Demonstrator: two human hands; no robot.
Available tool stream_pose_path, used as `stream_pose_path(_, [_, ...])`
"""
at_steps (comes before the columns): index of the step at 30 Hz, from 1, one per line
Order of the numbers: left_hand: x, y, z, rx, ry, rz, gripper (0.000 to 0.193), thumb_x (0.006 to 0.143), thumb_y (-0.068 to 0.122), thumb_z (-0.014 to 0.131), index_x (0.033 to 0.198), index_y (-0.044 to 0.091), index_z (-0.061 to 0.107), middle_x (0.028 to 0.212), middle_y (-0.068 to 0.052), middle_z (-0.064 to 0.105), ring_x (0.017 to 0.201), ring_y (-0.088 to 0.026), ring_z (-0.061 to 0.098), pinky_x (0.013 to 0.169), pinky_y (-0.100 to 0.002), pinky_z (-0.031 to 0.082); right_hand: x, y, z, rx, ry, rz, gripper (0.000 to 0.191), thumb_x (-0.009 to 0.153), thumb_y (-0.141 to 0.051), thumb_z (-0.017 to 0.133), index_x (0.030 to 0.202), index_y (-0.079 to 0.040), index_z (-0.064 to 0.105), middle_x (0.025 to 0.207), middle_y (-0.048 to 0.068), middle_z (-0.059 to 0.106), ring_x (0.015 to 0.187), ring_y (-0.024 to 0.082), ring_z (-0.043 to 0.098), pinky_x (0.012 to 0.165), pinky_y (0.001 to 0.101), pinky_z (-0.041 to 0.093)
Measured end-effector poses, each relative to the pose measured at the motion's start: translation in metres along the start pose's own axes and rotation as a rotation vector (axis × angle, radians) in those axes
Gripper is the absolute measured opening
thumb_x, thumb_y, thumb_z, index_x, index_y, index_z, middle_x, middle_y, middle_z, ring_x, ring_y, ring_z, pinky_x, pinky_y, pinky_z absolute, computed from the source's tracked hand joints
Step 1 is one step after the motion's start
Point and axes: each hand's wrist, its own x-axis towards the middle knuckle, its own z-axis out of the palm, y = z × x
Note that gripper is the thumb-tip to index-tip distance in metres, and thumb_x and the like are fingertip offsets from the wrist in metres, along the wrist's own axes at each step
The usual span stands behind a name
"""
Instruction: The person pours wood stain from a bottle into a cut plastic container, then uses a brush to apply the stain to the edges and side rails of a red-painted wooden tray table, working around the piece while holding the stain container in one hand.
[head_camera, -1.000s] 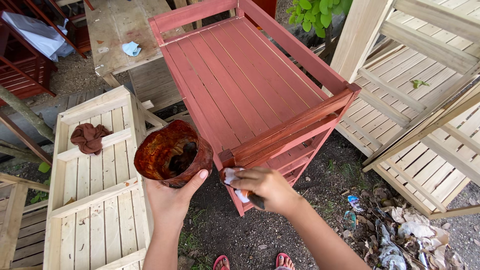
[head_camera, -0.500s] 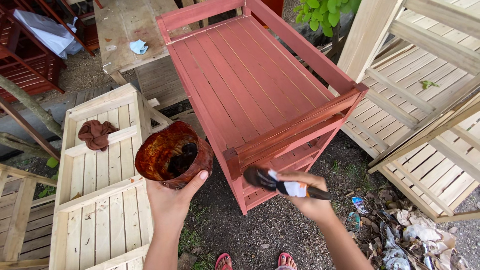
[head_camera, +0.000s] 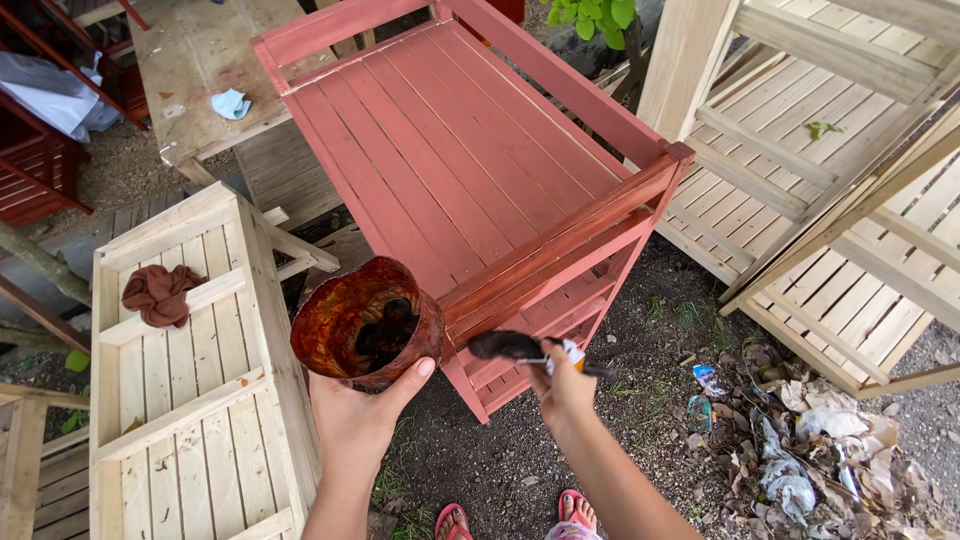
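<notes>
Beside the red-stained rack (head_camera: 480, 170), the right hand (head_camera: 562, 385) is now gripping a brush (head_camera: 512, 347), swung toward the paint pot (head_camera: 365, 325) the left hand (head_camera: 358, 415) is cupping.

Both forearms bare, no sleeves. No gloves, rings or watch on left hand (head_camera: 358, 425) or right hand (head_camera: 562, 392). Feet at 6 o'clock in pink flip-flops (head_camera: 452, 522), red straps, toes showing.

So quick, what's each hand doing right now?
Left hand: closed around a stain-covered container.
Right hand: closed on a dark-tipped brush.
</notes>
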Motion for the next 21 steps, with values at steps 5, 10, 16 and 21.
stream_pose_path(5, [-0.001, 0.003, 0.007, 0.01, 0.0, 0.02, 0.07, 0.071, 0.006, 0.089, 0.132, -0.002, 0.055, 0.127, -0.015, 0.067, 0.115, -0.022, 0.069, 0.1, -0.035, 0.058, 0.04, -0.05, 0.0, 0.177, 0.101, -0.069, 0.015, 0.093, -0.006, 0.065, 0.103, 0.004, 0.059, 0.097, 0.02, 0.071, 0.077, 0.03, 0.076, 0.066, 0.0357, 0.063])
stream_pose_path(10, [-0.004, 0.003, 0.009, -0.007, 0.009, -0.021, 0.071, 0.07, 0.004, 0.088, 0.132, -0.001, 0.054, 0.128, -0.015, 0.066, 0.114, -0.022, 0.069, 0.098, -0.035, 0.058, 0.069, -0.082, -0.011, 0.513, 0.235, -0.144, 0.016, 0.093, -0.006, 0.066, 0.103, 0.003, 0.057, 0.097, 0.018, 0.071, 0.079, 0.031, 0.077, 0.067, 0.0335, 0.063])
stream_pose_path(16, [-0.006, -0.001, 0.004, 0.002, 0.011, -0.022, 0.071, 0.07, 0.004, 0.088, 0.132, -0.002, 0.055, 0.127, -0.015, 0.067, 0.113, -0.022, 0.07, 0.098, -0.035, 0.058, 0.067, -0.074, -0.011, 0.632, 0.31, -0.149, 0.021, 0.093, -0.006, 0.065, 0.101, 0.009, 0.053, 0.099, 0.023, 0.072, 0.082, 0.034, 0.079, 0.064, 0.0337, 0.064])
stream_pose_path(21, [-0.004, -0.001, 0.009, 0.032, -0.024, -0.034, 0.068, 0.07, 0.005, 0.089, 0.13, -0.002, 0.057, 0.124, -0.015, 0.069, 0.111, -0.022, 0.071, 0.098, -0.035, 0.058, 0.023, 0.0, -0.014, 0.398, 0.267, -0.085, 0.02, 0.092, -0.004, 0.065, 0.105, 0.006, 0.053, 0.098, 0.021, 0.067, 0.077, 0.032, 0.075, 0.062, 0.0347, 0.065])
